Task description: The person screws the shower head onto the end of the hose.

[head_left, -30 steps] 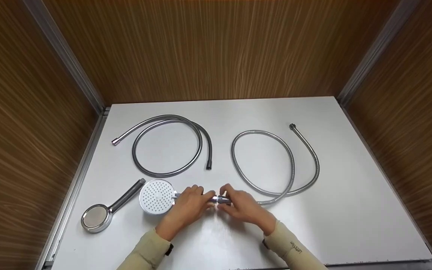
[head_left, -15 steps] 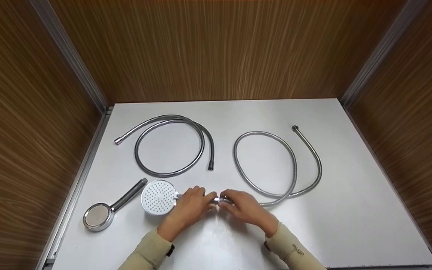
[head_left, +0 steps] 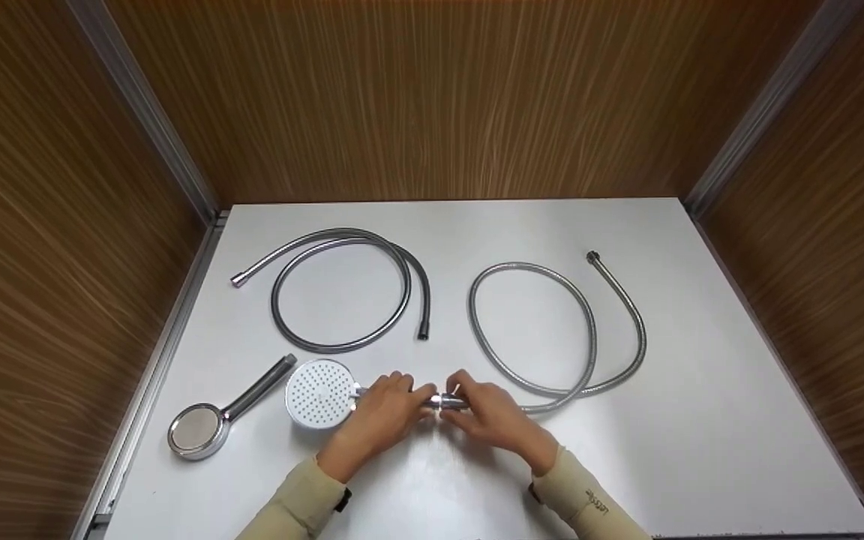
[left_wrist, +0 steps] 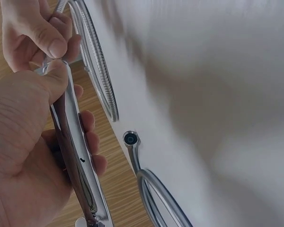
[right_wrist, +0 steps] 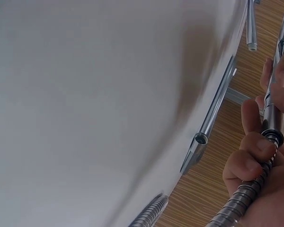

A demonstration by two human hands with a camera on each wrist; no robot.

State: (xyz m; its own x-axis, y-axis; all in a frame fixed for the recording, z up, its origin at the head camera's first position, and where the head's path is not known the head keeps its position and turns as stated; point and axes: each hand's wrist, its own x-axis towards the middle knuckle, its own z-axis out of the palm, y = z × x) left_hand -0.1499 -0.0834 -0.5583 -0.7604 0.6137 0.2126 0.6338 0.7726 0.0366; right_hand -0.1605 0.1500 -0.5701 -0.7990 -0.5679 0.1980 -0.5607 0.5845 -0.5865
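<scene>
My left hand (head_left: 387, 412) grips the chrome handle (left_wrist: 78, 142) of a shower head (head_left: 320, 394), whose round white face with dots of nozzles points up, left of the hand. My right hand (head_left: 488, 412) holds the end of a silver shower hose (head_left: 518, 265). Its smooth conical end nut (right_wrist: 273, 118) sits in line with the handle's end and meets it between the two hands. In the right wrist view, fingers curl round the ribbed hose just behind that nut. Beyond my right hand the hose runs into a loop on the table.
Another shower head (head_left: 196, 431), with a plain disc face and dark chrome handle, lies at the left. Behind it a darker coiled hose (head_left: 274, 300) rests on the white table (head_left: 709, 420). Wood-grain panels (head_left: 417, 105) enclose the back and sides.
My right fingers drew in over the hose nut, then lifted apart again, with the index finger raised. The left hand and shower head stay in place; the head view shifted slightly.
</scene>
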